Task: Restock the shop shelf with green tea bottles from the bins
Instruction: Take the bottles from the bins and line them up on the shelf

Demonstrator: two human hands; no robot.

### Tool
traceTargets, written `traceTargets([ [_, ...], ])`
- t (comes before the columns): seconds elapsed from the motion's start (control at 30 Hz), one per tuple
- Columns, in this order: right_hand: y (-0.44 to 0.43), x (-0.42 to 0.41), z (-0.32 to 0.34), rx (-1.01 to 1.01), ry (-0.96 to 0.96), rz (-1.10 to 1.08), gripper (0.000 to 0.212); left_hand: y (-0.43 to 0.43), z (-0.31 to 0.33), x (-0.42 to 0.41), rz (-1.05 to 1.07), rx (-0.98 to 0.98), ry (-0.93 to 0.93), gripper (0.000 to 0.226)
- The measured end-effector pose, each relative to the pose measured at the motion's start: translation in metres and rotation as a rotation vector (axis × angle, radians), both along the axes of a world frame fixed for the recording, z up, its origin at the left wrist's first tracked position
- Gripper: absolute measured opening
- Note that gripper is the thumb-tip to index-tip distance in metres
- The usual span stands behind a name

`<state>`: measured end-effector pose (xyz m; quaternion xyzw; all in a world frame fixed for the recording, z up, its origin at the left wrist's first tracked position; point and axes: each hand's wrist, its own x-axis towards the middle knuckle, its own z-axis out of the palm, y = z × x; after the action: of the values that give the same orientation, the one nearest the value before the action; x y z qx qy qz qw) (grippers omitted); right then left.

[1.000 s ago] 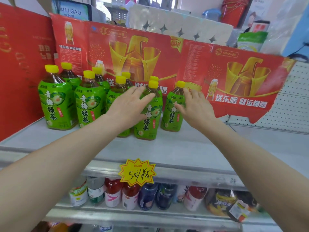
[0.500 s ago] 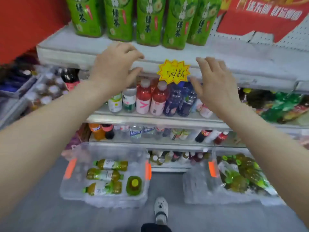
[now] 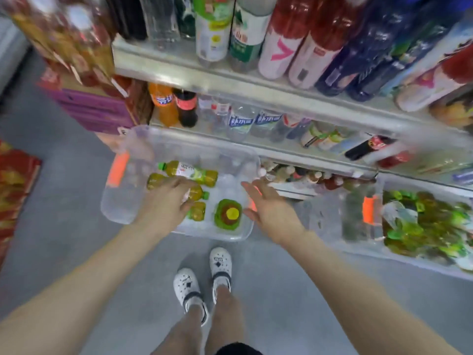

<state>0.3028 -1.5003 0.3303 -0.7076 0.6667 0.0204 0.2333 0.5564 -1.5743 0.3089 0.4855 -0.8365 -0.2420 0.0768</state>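
A clear plastic bin (image 3: pixel 143 147) stands on the floor below the shelves. In it one green tea bottle (image 3: pixel 228 214) with a yellow cap stands upright, seen from above. Beside it lie three amber bottles with green caps, the farthest one (image 3: pixel 189 172) in full view. My left hand (image 3: pixel 166 201) hovers over the two nearer lying bottles, fingers loose, holding nothing. My right hand (image 3: pixel 268 208) is spread open at the bin's right rim, just right of the upright bottle. A second clear bin (image 3: pixel 358 221) to the right holds several green-labelled bottles (image 3: pixel 422 226), blurred.
Lower shelves (image 3: pixel 256 90) packed with assorted drink bottles run across the top. Purple and red cartons (image 3: pixel 94 106) are stacked at the left. My feet in white shoes (image 3: pixel 202 278) stand on the grey floor just in front of the left bin.
My view has dropped from the top shelf of green tea bottles to the floor bins. Both hands came down from the shelf edge to the left bin.
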Motion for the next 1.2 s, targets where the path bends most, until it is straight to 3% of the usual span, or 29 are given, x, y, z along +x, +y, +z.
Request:
traceTargets([
  [0.13,-0.024,0.012,-0.059,0.322,0.023,0.145,0.074,0.009,-0.061,0.015,0.076,0.149,-0.105,0.045],
  [0.23,-0.042,0.02,-0.096,0.422,-0.032,0.218,0.071,0.001,-0.097,0.02,0.12,0.25,-0.142,0.044],
  [0.4,-0.07,0.032,-0.122,0.286,-0.334,-0.004,0.049,-0.017,-0.132,0.022,0.16,0.244,-0.134,0.046],
  [0.53,-0.103,0.051,-0.143,0.179,-0.267,-0.226,0.064,-0.035,-0.152,0.02,0.235,0.234,-0.149,0.059],
  [0.63,-0.119,0.059,-0.159,0.17,-0.282,-0.373,0.061,-0.05,-0.169,0.019,0.258,0.236,-0.178,0.07],
  [0.73,-0.122,0.061,-0.169,0.32,-0.378,-0.386,0.067,-0.067,-0.186,0.02,0.206,0.166,-0.203,0.071],
  [0.83,-0.115,0.052,-0.18,0.439,-0.479,-0.326,0.096,-0.089,-0.2,0.016,0.132,0.053,-0.208,0.064],
  [0.9,-0.11,0.043,-0.185,0.433,-0.463,-0.321,0.104,-0.108,-0.206,0.01,0.137,0.088,-0.242,0.064],
  [1.03,-0.107,0.037,-0.187,0.35,-0.421,-0.381,0.1,-0.14,-0.208,0.002,0.087,0.275,-0.471,0.07],
  [1.2,-0.108,0.034,-0.189,0.381,-0.365,-0.458,0.092,-0.148,-0.207,0.004,0.037,0.18,-0.604,0.068],
])
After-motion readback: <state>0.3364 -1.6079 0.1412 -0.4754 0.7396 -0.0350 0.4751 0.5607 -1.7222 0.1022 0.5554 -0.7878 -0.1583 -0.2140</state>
